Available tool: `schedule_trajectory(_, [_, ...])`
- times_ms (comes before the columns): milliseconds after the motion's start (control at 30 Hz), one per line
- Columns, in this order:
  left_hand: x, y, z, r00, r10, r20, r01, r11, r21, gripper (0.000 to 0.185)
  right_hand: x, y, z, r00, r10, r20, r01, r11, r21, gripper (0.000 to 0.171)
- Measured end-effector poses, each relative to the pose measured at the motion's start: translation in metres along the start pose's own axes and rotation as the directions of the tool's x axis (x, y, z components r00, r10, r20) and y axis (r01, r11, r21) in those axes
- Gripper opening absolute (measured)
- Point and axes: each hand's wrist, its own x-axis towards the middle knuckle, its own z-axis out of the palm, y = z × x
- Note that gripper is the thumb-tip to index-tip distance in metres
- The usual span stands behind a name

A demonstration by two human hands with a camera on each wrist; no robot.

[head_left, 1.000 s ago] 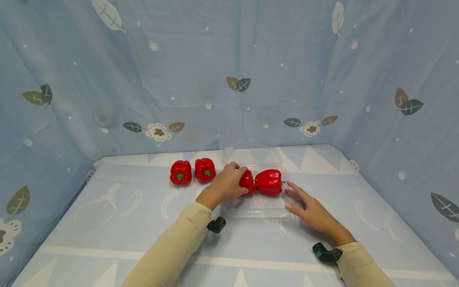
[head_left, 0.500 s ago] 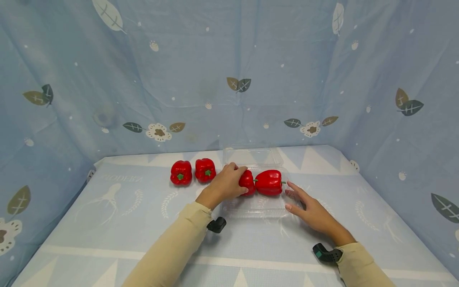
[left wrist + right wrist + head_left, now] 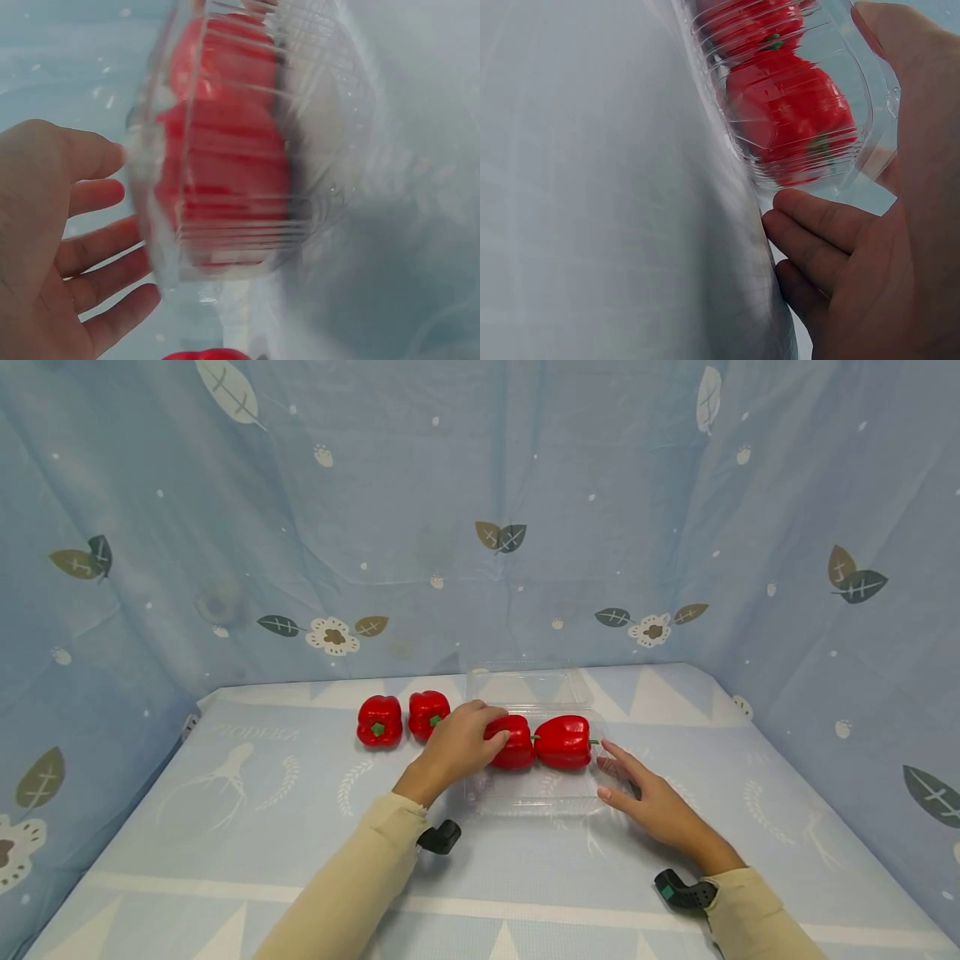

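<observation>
I see two red peppers (image 3: 564, 742) inside the clear container (image 3: 540, 787); left hand (image 3: 457, 745) loose, ungripped at its left edge, right hand (image 3: 656, 802) likewise at its right.

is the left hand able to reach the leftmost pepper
Probably yes: the left hand looks open, and nothing covers the near side of the leftmost pepper, though another pepper sits between them.
</observation>
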Motion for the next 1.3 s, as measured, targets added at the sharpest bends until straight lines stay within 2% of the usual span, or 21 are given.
schedule_trajectory(233, [-0.006, -0.011, -0.012, 0.998, -0.031, -0.056, 0.028, 0.998, -0.062, 0.036, 0.000, 0.000, -0.001, 1.000, 0.001, 0.000, -0.001, 1.000, 0.007, 0.074])
schedule_trajectory(433, [-0.013, -0.030, -0.021, 0.984, -0.078, -0.158, 0.065, 0.995, -0.081, 0.031, -0.001, -0.002, -0.001, 1.000, -0.007, 0.004, 0.007, 1.000, 0.006, 0.074])
schedule_trajectory(667, [-0.018, -0.050, -0.033, 0.975, -0.052, -0.214, 0.038, 0.997, -0.067, 0.028, -0.001, 0.000, -0.001, 1.000, -0.015, -0.006, 0.015, 1.000, 0.004, 0.073])
schedule_trajectory(833, [-0.019, -0.067, -0.047, 0.967, -0.060, -0.248, 0.044, 0.997, -0.068, 0.025, 0.000, 0.000, 0.000, 1.000, -0.011, -0.003, 0.011, 1.000, 0.008, 0.074])
schedule_trajectory(1033, [-0.020, -0.084, -0.061, 0.965, -0.117, -0.233, 0.107, 0.993, -0.056, 0.025, -0.001, -0.001, 0.000, 1.000, -0.004, -0.005, 0.004, 1.000, 0.012, 0.074])
schedule_trajectory(1300, [-0.022, -0.107, -0.063, 0.952, -0.223, -0.212, 0.196, 0.971, -0.138, 0.026, 0.000, -0.001, 0.000, 1.000, -0.003, -0.004, 0.003, 1.000, 0.002, 0.073])
